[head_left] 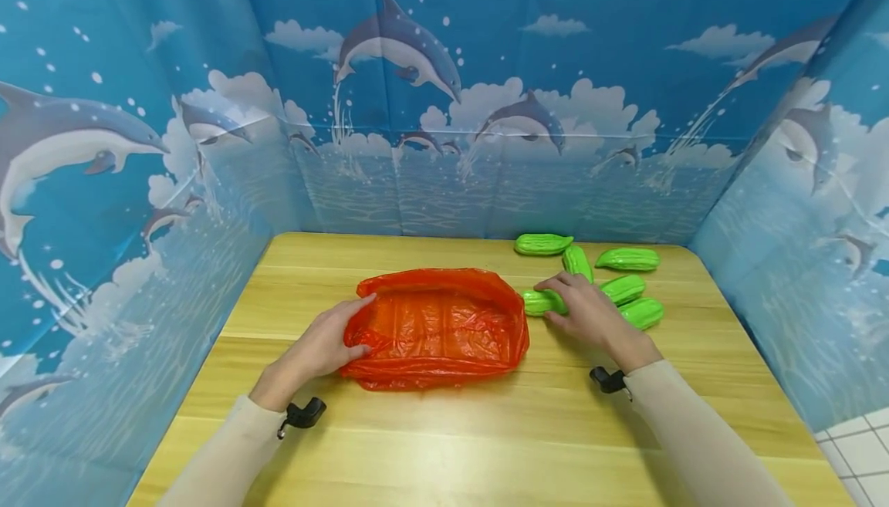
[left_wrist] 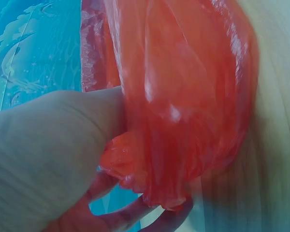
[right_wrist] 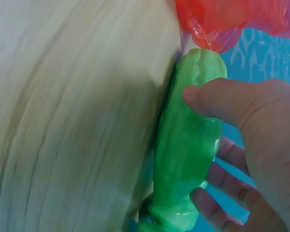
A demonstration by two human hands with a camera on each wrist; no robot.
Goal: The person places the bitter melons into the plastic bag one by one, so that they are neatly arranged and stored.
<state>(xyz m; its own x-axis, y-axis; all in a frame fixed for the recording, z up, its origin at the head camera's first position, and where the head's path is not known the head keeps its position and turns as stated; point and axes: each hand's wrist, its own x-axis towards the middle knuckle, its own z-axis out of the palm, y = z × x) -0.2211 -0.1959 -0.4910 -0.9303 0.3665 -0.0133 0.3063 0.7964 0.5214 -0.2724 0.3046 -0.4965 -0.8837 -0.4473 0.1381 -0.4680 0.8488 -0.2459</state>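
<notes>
A red plastic bag [head_left: 430, 374] lies on the table with its mouth spread wide. My left hand [head_left: 316, 349] holds the bag's left side, and the left wrist view shows fingers partly behind the red film [left_wrist: 183, 96]. To the right of the bag, my right hand [head_left: 590, 314] grips a bright green ribbed bitter melon [head_left: 538, 303]. Its thumb lies on the melon's near side [right_wrist: 186, 145], with the other fingers around the far side. One end of this melon is close to the bag; whether they touch I cannot tell.
Several more green melons lie around the right hand: one at the back [head_left: 543, 244], one upright-angled [head_left: 578, 260], another at the far right [head_left: 628, 259]. The wooden table [head_left: 444, 453] is backed by a blue dolphin curtain [head_left: 444, 183] on three sides.
</notes>
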